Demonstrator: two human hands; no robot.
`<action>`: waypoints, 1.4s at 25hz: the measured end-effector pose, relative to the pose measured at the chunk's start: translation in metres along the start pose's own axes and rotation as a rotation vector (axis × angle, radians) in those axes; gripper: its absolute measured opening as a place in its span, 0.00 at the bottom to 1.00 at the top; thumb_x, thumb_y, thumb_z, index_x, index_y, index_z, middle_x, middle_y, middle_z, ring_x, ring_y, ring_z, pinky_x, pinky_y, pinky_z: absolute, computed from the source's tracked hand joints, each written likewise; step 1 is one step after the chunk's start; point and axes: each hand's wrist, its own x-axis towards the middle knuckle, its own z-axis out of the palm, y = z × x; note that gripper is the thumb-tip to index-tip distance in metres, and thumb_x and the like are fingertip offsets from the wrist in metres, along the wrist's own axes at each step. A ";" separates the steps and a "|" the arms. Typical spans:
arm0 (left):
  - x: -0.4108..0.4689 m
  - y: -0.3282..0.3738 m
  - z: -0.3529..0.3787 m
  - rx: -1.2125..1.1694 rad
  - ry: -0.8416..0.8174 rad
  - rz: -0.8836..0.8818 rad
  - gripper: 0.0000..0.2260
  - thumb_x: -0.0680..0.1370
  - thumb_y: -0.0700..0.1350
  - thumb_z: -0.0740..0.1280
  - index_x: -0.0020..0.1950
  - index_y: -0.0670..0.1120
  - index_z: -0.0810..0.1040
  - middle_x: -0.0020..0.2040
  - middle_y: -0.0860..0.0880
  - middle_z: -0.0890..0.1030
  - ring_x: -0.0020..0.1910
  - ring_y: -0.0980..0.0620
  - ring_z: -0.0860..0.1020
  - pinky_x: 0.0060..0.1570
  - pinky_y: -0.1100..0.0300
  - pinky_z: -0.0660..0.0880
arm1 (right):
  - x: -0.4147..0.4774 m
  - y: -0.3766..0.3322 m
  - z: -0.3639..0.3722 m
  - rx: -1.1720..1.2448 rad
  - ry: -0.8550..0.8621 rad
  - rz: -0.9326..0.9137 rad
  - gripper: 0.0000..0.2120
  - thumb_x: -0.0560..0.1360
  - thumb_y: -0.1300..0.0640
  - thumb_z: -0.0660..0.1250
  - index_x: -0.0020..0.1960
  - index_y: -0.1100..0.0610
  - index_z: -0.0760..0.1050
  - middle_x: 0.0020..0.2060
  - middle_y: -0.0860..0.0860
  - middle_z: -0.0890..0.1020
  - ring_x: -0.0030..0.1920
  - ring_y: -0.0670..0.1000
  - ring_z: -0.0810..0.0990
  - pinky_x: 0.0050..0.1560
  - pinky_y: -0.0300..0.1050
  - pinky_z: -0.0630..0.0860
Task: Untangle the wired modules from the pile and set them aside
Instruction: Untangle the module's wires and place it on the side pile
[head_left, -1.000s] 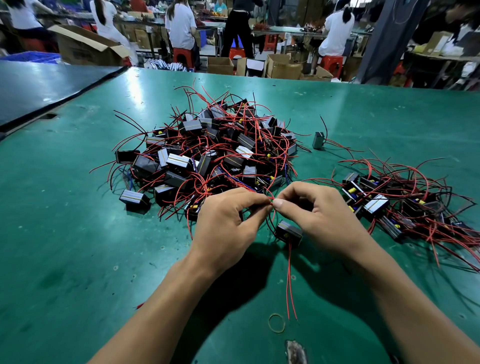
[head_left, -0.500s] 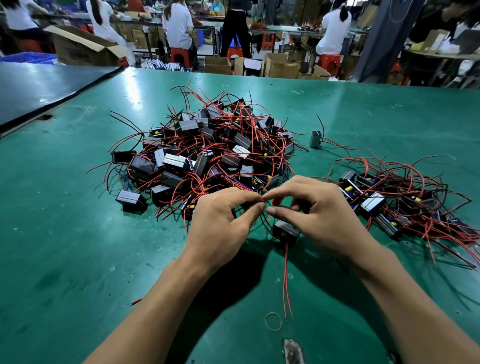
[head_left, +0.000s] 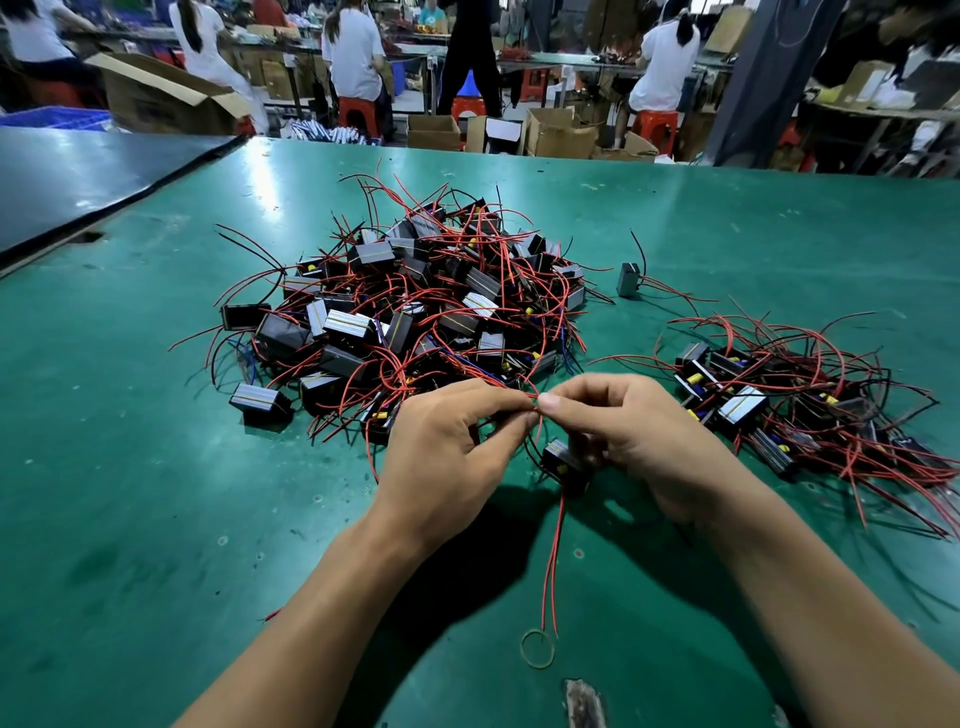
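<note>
Green tabletop (head_left: 130, 493) runs open left of the left hand (head_left: 447, 462). It and the right hand (head_left: 639, 441) pinch one red wire (head_left: 538, 422); the module (head_left: 563, 462) lies between them (leads (head_left: 556, 561) pointing wristward), pile (head_left: 415, 312) just beyond.

Tangled pile (head_left: 415, 312) mid-table (head_left: 130, 493); sorted heap (head_left: 789, 405) right of it; lone module (head_left: 627, 279) between, further back

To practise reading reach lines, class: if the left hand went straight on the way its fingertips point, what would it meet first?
Most likely the right hand: the left hand points rightward at its thumb and forefinger, both hands pinching one red wire. Depth is unclear.
</note>
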 end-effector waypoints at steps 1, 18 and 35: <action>0.000 0.000 0.000 -0.022 0.004 -0.018 0.04 0.74 0.39 0.75 0.48 0.43 0.87 0.38 0.54 0.82 0.34 0.70 0.74 0.38 0.76 0.65 | -0.001 0.000 0.000 -0.110 0.050 -0.126 0.05 0.71 0.54 0.77 0.42 0.54 0.83 0.32 0.49 0.77 0.29 0.47 0.69 0.32 0.36 0.68; 0.002 0.001 -0.005 -0.107 0.009 -0.121 0.02 0.73 0.41 0.76 0.44 0.46 0.87 0.37 0.55 0.84 0.31 0.62 0.77 0.34 0.69 0.71 | -0.003 0.002 0.003 -0.382 0.071 -0.240 0.06 0.78 0.52 0.71 0.42 0.49 0.80 0.26 0.50 0.77 0.24 0.51 0.74 0.28 0.41 0.69; 0.011 -0.014 -0.017 -0.573 -0.414 -0.669 0.08 0.77 0.43 0.71 0.56 0.46 0.83 0.40 0.49 0.84 0.34 0.58 0.78 0.33 0.66 0.72 | 0.002 0.011 0.003 -0.405 0.057 -0.272 0.04 0.75 0.55 0.74 0.49 0.47 0.85 0.42 0.48 0.87 0.44 0.48 0.84 0.53 0.50 0.79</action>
